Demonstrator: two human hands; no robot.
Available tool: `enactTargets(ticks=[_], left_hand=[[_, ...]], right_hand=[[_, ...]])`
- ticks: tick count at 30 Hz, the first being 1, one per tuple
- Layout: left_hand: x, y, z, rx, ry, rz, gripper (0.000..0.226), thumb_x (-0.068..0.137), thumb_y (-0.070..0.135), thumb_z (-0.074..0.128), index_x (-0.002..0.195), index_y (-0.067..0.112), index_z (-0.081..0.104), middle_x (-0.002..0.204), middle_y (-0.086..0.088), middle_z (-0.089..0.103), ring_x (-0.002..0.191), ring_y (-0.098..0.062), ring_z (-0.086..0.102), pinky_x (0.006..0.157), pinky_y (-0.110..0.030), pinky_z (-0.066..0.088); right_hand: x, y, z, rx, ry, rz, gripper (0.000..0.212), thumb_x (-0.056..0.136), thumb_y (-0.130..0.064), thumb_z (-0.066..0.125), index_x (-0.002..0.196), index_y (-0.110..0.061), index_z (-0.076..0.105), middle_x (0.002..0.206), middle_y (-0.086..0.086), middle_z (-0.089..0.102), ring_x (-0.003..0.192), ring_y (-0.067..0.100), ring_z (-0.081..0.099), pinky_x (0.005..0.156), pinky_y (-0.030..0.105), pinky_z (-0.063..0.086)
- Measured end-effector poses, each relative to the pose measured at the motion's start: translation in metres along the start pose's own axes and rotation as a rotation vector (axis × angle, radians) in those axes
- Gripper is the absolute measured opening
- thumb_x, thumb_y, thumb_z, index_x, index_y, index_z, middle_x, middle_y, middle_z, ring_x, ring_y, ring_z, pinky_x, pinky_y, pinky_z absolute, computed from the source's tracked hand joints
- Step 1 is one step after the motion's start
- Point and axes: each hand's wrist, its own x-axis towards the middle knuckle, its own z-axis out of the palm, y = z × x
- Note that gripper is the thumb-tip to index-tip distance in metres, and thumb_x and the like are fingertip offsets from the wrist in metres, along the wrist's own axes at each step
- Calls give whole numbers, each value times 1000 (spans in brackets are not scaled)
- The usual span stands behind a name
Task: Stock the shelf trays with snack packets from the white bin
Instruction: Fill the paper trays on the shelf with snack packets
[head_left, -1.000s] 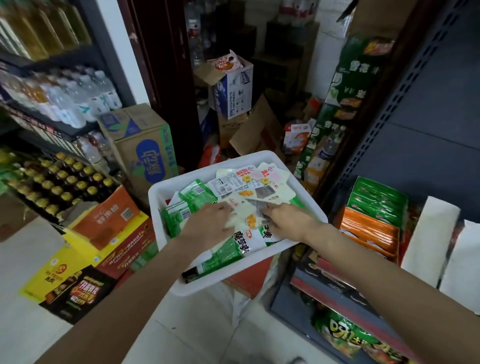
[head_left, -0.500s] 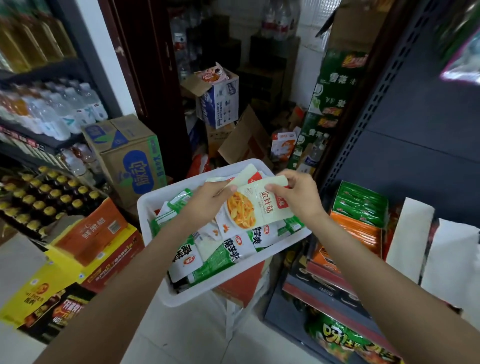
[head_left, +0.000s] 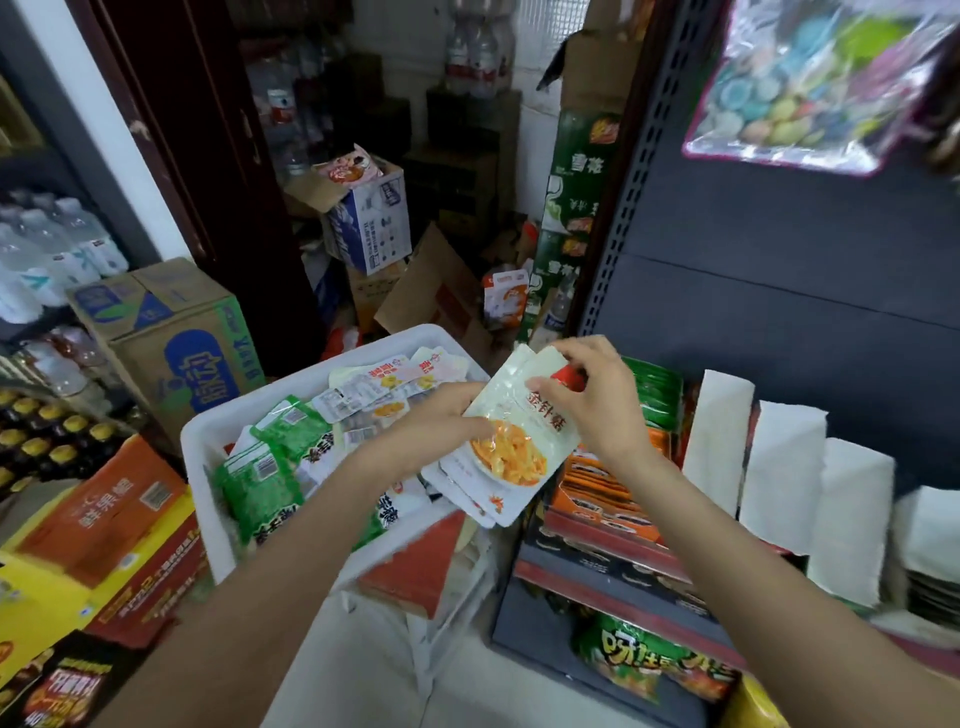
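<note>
Head view
Packets: a small stack of white snack packets (head_left: 511, 452), printed with an orange dish, is held tilted above the right edge of the white bin (head_left: 208, 431).
Left hand (head_left: 441, 421): the stack is gripped at its left edge, fingers curled round it.
Right hand (head_left: 592, 400): the top packet is pinched near its upper right corner between thumb and fingers.
Bin contents: green packets (head_left: 265, 478) and more white ones are heaped inside.
Shelf trays: orange packets (head_left: 597, 483) and green packets (head_left: 654, 389) are stacked just right of the bin, beside white dividers (head_left: 779, 457).
Left side: a cardboard carton (head_left: 171, 338) is seen far left of the bin.
</note>
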Motion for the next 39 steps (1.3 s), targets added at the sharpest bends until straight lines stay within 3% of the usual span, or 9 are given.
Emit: enactTargets(ticks=[4, 8, 12, 15, 17, 22, 29, 34, 39], left_hand=[[18, 19, 62, -66, 42, 54, 18, 91, 10, 60, 107, 15, 65, 97, 4, 70, 83, -1, 66, 73, -13, 51], [41, 44, 129, -125, 77, 79, 23, 92, 10, 57, 113, 20, 59, 101, 6, 67, 91, -9, 64, 79, -19, 50], [65, 72, 205, -144, 116, 28, 25, 94, 15, 56, 114, 19, 44, 102, 5, 60, 88, -8, 57, 75, -17, 44], [80, 86, 262, -115, 56, 19, 31, 95, 17, 54, 124, 13, 43, 117, -1, 59, 106, -17, 56, 92, -29, 44], [88, 93, 298, -68, 48, 60, 31, 95, 16, 55, 124, 13, 47, 120, -2, 58, 111, -18, 54, 97, -34, 42], [107, 111, 370, 64, 103, 146, 11, 90, 12, 61, 98, 18, 65, 96, -2, 70, 84, -21, 66, 80, -38, 52], [125, 134, 429, 124, 209, 155, 15, 89, 12, 62, 100, 5, 69, 99, -7, 72, 86, -24, 66, 77, -39, 52], [134, 139, 453, 115, 168, 169, 18, 89, 12, 62, 107, 8, 61, 101, 1, 66, 81, -6, 60, 61, -6, 45], [137, 136, 462, 143, 218, 251, 10, 92, 13, 59, 101, 11, 60, 100, 4, 64, 86, -3, 57, 62, -2, 44]], right_hand=[[-13, 25, -40, -129, 132, -8, 45, 77, -28, 76, 119, -20, 62, 111, -3, 47, 104, 9, 40, 95, 24, 35], [-31, 70, -96, 18, 164, 299, 72, 78, -35, 75, 138, -21, 38, 132, -1, 45, 120, 14, 44, 99, 24, 38], [-64, 117, -165, 437, 139, 466, 50, 84, -18, 69, 125, -21, 39, 117, 2, 59, 99, 12, 61, 76, 24, 56], [-86, 155, -213, 625, 147, 593, 50, 83, -9, 70, 125, -15, 43, 108, 1, 65, 92, 14, 65, 72, 30, 59], [-96, 178, -243, 616, 144, 581, 37, 81, -6, 71, 114, -13, 56, 105, 3, 70, 90, 16, 69, 75, 36, 59], [-116, 221, -299, 479, 229, 483, 10, 83, -8, 70, 87, -18, 68, 88, -4, 71, 72, 2, 68, 63, 24, 57], [-130, 271, -347, 384, 94, 456, 32, 81, 6, 67, 105, -13, 61, 104, 2, 68, 93, 14, 65, 73, 22, 56], [-140, 298, -362, 280, 151, 396, 28, 82, 8, 63, 104, -11, 65, 99, 0, 68, 84, 2, 64, 73, 18, 55], [-152, 320, -362, 206, 126, 404, 22, 84, 2, 65, 96, -16, 65, 95, -2, 69, 84, 8, 66, 77, 21, 54]])
